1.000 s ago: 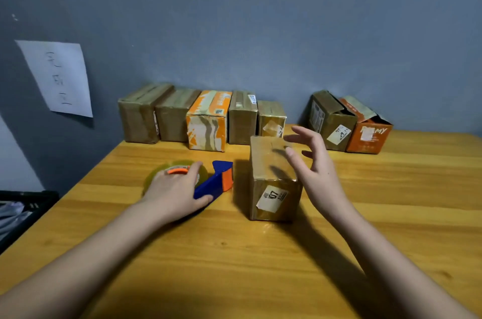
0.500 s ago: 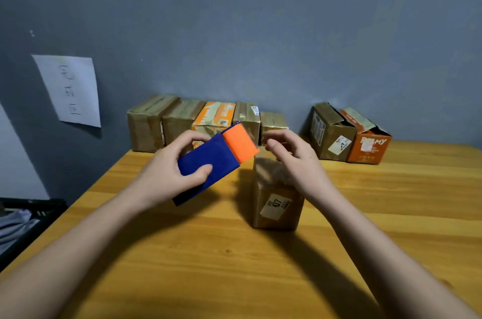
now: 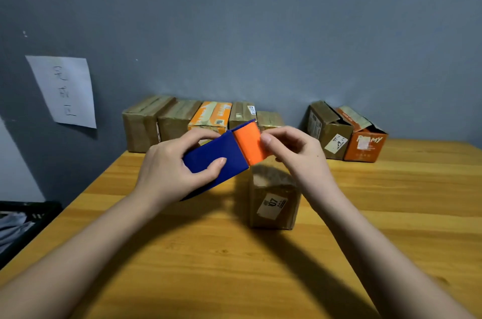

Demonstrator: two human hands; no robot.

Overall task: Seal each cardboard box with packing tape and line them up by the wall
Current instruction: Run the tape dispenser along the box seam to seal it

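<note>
Dispenser (image 3: 216,159) in left hand (image 3: 167,175) grip, above box (image 3: 273,201); right hand (image 3: 300,157) pinching its end

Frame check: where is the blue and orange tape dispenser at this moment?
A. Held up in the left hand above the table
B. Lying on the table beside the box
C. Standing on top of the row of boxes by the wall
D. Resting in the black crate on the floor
A: the left hand grips the tape dispenser in the air, while the right hand pinches at its orange end.

Blue-and-orange tape dispenser (image 3: 224,155), brown box (image 3: 273,204), grey wall (image 3: 260,31)
</note>
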